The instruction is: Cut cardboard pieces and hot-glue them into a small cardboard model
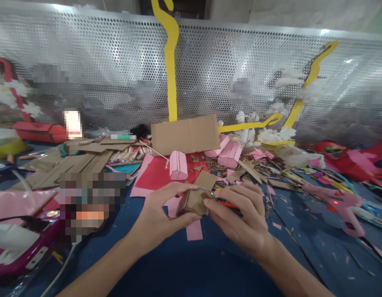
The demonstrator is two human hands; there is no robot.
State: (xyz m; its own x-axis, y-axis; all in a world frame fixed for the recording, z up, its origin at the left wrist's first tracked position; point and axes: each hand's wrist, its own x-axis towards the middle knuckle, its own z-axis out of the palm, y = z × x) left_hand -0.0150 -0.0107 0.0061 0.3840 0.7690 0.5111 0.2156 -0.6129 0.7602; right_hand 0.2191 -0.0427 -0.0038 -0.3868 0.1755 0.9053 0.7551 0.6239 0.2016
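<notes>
Between my hands is a small brown cardboard box, held above the blue surface. My left hand grips its left side, thumb below and fingers above. The fingers of my right hand press on the box's right edge and also hold a tool with a red handle; its thin metal part lies along the box's top edge. A pink paper strip shows just below the box. Behind it, a pink folded box rests on red paper.
A pink glue gun lies at the right, its red light showing. Cardboard sheets and a purple power strip are at the left. Behind stand a cardboard panel, yellow hooked shapes and a perforated metal barrier.
</notes>
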